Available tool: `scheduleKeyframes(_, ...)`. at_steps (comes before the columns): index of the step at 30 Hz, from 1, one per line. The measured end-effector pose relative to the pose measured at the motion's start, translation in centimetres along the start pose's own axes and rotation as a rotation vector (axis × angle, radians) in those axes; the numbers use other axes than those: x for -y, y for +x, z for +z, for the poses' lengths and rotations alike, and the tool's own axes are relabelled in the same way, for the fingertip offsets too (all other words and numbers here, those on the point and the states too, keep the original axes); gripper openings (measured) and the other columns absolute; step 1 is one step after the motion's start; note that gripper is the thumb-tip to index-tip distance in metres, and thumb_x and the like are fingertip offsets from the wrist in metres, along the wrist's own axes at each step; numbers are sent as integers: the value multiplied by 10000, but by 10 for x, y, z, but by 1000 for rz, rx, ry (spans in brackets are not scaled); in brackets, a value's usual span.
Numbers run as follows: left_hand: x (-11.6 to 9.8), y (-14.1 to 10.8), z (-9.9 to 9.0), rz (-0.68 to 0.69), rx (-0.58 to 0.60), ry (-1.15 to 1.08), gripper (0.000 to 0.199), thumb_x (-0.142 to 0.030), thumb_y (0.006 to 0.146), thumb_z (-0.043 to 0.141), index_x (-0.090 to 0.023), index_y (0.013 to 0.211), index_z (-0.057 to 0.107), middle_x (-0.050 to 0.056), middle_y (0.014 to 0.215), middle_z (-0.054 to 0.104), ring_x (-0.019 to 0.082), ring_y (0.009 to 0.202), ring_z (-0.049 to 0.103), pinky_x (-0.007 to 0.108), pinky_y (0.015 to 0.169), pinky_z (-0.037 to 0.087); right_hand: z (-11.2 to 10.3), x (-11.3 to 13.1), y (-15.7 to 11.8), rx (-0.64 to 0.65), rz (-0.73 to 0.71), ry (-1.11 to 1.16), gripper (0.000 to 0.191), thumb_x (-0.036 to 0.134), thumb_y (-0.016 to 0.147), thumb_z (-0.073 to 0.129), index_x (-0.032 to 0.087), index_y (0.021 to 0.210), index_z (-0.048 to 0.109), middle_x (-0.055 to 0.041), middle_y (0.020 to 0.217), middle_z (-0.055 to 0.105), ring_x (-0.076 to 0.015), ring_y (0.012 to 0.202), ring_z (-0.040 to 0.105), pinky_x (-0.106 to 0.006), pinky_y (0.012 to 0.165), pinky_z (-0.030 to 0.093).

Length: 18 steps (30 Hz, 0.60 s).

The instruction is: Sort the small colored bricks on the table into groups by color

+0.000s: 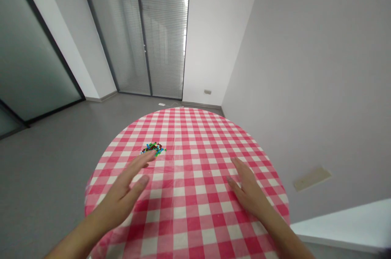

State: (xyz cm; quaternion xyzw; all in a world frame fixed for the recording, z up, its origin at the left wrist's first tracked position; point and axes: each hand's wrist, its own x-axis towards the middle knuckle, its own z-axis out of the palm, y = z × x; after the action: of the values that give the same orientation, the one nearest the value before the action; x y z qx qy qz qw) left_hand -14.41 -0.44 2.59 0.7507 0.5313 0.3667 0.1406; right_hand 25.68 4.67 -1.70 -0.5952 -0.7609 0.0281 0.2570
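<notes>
A small pile of colourful pieces (155,148), blue, green, dark brown and a little orange, lies on the left part of the round table; the pieces are too small to name. My left hand (126,189) is just in front of the pile, its fingertips overlapping the near edge in view. Whether it touches any piece I cannot tell. Its thumb and fingers are apart, with nothing between them. On the right side, my right hand (247,187) is over the checked cloth, fingers stretched forward and thumb apart, holding nothing.
A red and white checked tablecloth (195,198) covers the round table. A plain wall (305,67) runs close along the right, with a pale plate (312,178) low on it. Glass partitions with blinds (165,31) stand behind. A white power strip (161,104) lies on the floor beyond.
</notes>
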Motion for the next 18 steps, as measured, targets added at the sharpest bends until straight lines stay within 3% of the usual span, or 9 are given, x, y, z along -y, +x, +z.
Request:
scheduleKeyframes(3,3,30,40,36,232,182,579,-458,979,383,-270,1508,244,114,1570,249,322,1415,288,529,1107,338,9,7,11,124,-35,-64,616,493,947,390,182,1475,324,-159,1525,323,-312,1414,276,-538,1113,313)
scheduleKeyframes(7,10,26,74,90,438,339,650,-560,939,406,-298,1511,245,112,1590,172,358,1454,142,598,1139,201,23,14,14,209,-87,-127,642,534,949,374,188,1488,331,-148,1547,283,-317,1430,239,-542,1128,277)
scheduleKeyframes(10,14,20,80,84,505,350,690,-627,918,382,-303,1511,241,115,1590,146,359,1456,116,603,1143,178,32,13,10,250,-94,-149,653,551,951,356,196,1498,317,-140,1553,271,-322,1436,218,-562,1136,241)
scheduleKeyframes(18,14,22,79,91,513,337,640,-623,922,375,-362,1495,263,69,1590,156,343,1454,143,597,1147,177,38,9,7,296,-100,-149,653,582,945,357,273,1514,262,-84,1568,245,-305,1444,198,-562,1137,233)
